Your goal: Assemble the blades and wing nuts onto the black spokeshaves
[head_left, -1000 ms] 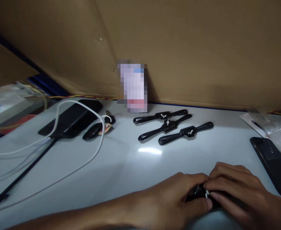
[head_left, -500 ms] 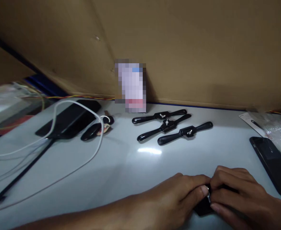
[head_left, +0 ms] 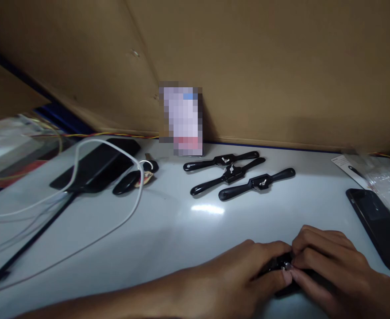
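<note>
At the lower right my two hands work close together over a black spokeshave, mostly hidden by the fingers. My left hand is closed on it, with the thumb near the small silver screw in its middle. Fingers of my right hand are bent around the same piece, their tips right beside that screw. Further back on the table lie three more black spokeshaves, each with two handles and a silver wing screw at its centre.
A black phone and clear plastic bags lie on the right. To the left are a black flat device, a white cable and keys. A blurred-out card leans against the cardboard wall.
My left thumb has shifted slightly down and right, and the black spokeshave's middle shows more between the hands. Its angle looks a little different. The rest of the table is the same.
</note>
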Motion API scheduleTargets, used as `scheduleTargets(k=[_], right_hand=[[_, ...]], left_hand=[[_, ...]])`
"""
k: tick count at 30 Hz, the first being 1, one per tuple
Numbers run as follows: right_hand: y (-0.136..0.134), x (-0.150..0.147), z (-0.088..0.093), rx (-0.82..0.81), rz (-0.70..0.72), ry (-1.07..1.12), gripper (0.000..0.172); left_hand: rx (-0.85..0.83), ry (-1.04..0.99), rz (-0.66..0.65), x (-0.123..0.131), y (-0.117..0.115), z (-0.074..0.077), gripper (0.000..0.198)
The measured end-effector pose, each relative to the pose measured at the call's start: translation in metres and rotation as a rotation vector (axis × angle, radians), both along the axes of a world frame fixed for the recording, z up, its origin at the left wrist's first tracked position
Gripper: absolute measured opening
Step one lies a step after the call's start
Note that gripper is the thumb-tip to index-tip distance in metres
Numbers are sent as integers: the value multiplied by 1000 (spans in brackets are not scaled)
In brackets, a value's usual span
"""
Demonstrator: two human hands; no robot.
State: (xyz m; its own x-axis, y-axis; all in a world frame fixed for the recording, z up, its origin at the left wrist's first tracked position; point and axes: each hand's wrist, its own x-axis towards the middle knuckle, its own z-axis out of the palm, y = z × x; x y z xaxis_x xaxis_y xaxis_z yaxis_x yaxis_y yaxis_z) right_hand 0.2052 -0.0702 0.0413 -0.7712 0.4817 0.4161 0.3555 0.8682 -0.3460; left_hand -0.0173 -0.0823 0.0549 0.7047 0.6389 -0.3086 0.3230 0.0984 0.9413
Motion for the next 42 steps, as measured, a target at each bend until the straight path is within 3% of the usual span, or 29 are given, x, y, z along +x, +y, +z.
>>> scheduleTargets(k=[6,12,20,28,35,42], right_hand=[[-2,4,1,-107,30,-46,24],[2,0,5,-100,32,-18,14],[-1,0,0,-25,-20,1,19],[-4,3,5,-112,28,-11,26],[1,-1,4,-89,31,2,11],[1,0,-4,30,-19,9,17]], left_hand=[[26,-24,-3,0,2,2,28],[20,-61,26,1,-1,-1,23],[-15,-8,4,1,-1,2,12],[49,-4,-2,0,0,0,25],[16,-43,20,0,-2,1,26],[7,-12,32,1,0,4,27]])
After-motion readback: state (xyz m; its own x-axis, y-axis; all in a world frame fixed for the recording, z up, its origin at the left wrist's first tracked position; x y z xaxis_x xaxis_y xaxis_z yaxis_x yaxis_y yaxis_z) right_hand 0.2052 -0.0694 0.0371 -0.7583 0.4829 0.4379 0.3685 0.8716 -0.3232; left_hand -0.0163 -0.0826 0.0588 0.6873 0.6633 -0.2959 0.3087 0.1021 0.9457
